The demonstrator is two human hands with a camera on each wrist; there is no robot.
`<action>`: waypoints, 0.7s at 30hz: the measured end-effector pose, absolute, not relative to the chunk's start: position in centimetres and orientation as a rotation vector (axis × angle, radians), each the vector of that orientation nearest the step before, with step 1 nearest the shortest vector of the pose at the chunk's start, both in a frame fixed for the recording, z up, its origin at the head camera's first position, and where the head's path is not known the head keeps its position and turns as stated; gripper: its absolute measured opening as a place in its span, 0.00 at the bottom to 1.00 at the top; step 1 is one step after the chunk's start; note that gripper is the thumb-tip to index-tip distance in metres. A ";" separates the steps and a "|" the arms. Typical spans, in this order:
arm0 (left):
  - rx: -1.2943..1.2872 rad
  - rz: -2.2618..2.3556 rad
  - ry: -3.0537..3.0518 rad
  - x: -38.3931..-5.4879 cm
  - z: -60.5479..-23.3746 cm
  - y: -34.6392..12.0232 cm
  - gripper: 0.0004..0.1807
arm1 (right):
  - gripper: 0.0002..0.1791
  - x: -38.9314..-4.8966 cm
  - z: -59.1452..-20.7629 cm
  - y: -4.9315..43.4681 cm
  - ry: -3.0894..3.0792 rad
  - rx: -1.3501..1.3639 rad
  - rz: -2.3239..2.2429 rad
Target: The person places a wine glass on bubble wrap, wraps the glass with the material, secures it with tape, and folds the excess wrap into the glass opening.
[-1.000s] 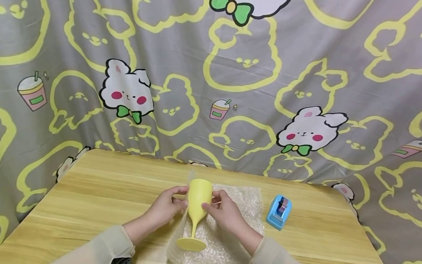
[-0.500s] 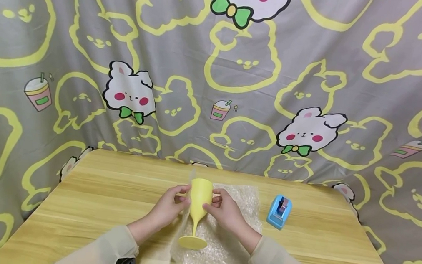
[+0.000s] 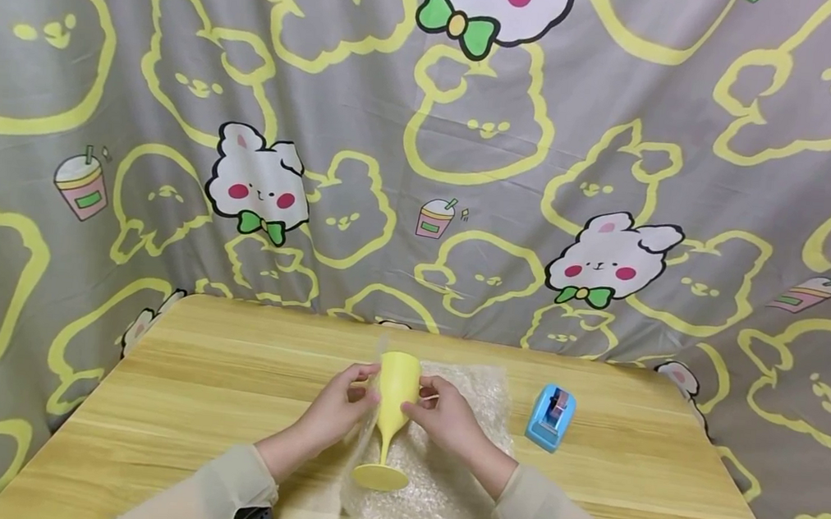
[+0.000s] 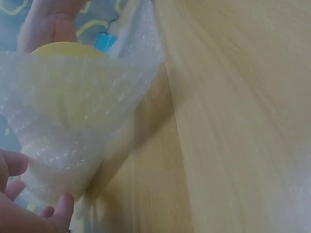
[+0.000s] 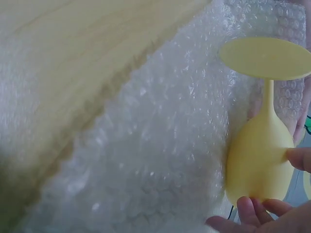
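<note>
One yellow stemmed goblet (image 3: 397,390) is clamped by the right hand (image 3: 449,415), clear bubble wrap (image 3: 440,492) by the left hand (image 3: 336,405), probably for steadiness.

1. This was a curtained-off table nook; whether in a home or elsewhere could not be told.
2. From nine through twelve to three o'clock, a grey curtain (image 3: 390,125) printed with cartoon rabbits and drinks walled it in.
3. A wood-grain table (image 3: 227,383) filled six o'clock.
4. Bubble wrap (image 3: 433,479) near six and a blue tape dispenser (image 3: 551,418) between four and five gave it a packing-bench look.
</note>
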State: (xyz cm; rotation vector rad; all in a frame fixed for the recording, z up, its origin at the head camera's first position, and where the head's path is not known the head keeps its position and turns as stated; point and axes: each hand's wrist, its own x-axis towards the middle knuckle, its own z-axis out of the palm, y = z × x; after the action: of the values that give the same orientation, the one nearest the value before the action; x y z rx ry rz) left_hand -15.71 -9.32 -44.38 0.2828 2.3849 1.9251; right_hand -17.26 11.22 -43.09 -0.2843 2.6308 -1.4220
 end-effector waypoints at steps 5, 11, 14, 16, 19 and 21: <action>0.269 1.944 2.351 -15.7 -44.3 -9.1 0.24 | 0.29 -17.3 -43.1 11.3 2.645 -0.298 -1.361; 0.281 1.954 2.337 -15.6 -44.1 -9.0 0.25 | 0.28 -17.3 -43.1 11.3 2.665 -0.325 -1.350; 0.302 1.943 2.348 -15.6 -44.1 -8.8 0.25 | 0.26 -17.3 -43.1 11.3 2.678 -0.336 -1.360; 0.313 1.929 2.364 -15.6 -44.0 -8.7 0.26 | 0.25 -17.4 -43.2 11.3 2.685 -0.344 -1.373; 0.306 1.896 2.396 -15.5 -44.1 -8.6 0.26 | 0.24 -17.4 -43.1 11.3 2.674 -0.334 -1.390; 0.291 1.884 2.406 -15.4 -44.2 -8.6 0.26 | 0.24 -17.4 -43.1 11.3 2.661 -0.324 -1.391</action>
State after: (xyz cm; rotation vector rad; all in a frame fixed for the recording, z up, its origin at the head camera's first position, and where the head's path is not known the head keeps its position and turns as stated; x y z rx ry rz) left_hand -15.43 -8.58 -44.16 0.2906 2.4059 1.8838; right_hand -17.37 11.29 -43.13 -0.3243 2.6607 -1.3913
